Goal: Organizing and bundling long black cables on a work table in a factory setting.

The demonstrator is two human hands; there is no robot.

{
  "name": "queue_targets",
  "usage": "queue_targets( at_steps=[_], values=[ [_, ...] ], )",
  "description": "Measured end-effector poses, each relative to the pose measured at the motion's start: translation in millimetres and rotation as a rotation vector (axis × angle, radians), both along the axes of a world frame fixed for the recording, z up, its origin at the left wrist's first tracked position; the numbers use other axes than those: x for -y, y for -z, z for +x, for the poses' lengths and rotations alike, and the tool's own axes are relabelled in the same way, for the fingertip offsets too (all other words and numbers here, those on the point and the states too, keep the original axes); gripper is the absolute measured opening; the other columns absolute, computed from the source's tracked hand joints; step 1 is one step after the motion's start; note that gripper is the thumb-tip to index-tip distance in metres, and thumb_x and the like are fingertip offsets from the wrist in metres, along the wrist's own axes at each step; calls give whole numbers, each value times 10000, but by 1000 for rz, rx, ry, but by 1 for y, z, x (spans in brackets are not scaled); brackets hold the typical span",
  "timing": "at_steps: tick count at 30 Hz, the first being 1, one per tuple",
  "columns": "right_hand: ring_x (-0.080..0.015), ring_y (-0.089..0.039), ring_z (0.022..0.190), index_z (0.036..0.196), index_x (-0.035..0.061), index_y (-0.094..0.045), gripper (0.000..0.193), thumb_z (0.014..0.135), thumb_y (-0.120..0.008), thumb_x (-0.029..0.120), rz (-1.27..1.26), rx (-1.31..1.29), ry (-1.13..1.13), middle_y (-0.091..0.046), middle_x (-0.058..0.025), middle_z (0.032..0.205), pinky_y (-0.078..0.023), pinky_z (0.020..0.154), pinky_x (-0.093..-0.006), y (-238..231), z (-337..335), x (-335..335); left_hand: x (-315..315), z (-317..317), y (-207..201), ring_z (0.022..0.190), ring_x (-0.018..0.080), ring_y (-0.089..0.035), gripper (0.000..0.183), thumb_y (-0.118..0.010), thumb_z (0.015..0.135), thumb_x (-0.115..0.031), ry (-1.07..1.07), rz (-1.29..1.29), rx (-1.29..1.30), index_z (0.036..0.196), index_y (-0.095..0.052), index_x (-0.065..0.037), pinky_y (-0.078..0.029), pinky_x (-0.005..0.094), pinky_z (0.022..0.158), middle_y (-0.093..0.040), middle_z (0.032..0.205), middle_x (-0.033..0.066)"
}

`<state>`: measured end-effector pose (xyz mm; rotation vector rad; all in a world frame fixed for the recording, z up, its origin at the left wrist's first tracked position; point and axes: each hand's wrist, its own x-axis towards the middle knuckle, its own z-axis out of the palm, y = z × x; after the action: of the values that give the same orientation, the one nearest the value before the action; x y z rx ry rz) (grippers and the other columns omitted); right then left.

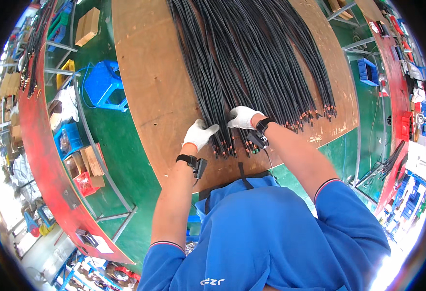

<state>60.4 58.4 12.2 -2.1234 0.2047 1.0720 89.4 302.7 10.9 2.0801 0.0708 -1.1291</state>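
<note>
Many long black cables (242, 58) with copper-coloured ends lie across a brown wooden table (150, 72), their ends toward me. Both hands wear white gloves and sit on either side of a bundle near its ends. My left hand (200, 134) is closed on the bundle's left edge, its thumb lying over the cables. From the right, my right hand (242, 118) is closed on cables of the same group, thumb and fingers curled inward. Some fingertips of each hand are hidden among the cables. Each wrist carries a black strap with a small device.
A blue plastic stool (105, 86) stands on the green floor to the left. Beyond it runs a red-topped bench (40, 140) with bins and cardboard below. To the right are a blue crate (367, 72) and another red bench (396, 92). A cardboard box (87, 26) lies at far left.
</note>
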Motion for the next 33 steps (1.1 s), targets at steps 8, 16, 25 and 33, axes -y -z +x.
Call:
queue_targets(
  at_steps=[8,16,25,33],
  values=[
    [-182,-665,779,1006,-55,-745,358,882,-813,274,149,-28,321,-739,-91,865,-526,747,-328,11,-19,-10,27,0,-30,1352,428,-574,1093,-777,790,-635,165,120,81,1459,-433,157,-460,421,1120,-580,1419,356],
    [-329,-740,934,1084,-32,-749,399,893,-693,314,33,-47,91,-767,-196,991,-560,866,-407,-8,-20,-4,30,1,-24,1387,424,-544,1161,-698,821,-714,184,225,93,1530,-352,138,-437,423,1157,-547,1466,343],
    [-308,-744,885,1040,-25,-757,363,906,-669,301,-19,21,-64,-767,-182,939,-576,815,-403,-9,-26,-4,37,1,-32,1352,426,-575,1075,-732,808,-642,193,262,66,1472,-418,143,-448,419,1140,-585,1424,341],
    [-302,-749,780,890,2,-789,539,863,-679,529,-96,-164,184,-766,-169,866,-587,775,-410,-47,-7,-6,28,8,-20,1324,427,-597,940,-751,825,-532,172,219,18,1436,-469,125,-464,429,1122,-612,1384,341]
  ],
)
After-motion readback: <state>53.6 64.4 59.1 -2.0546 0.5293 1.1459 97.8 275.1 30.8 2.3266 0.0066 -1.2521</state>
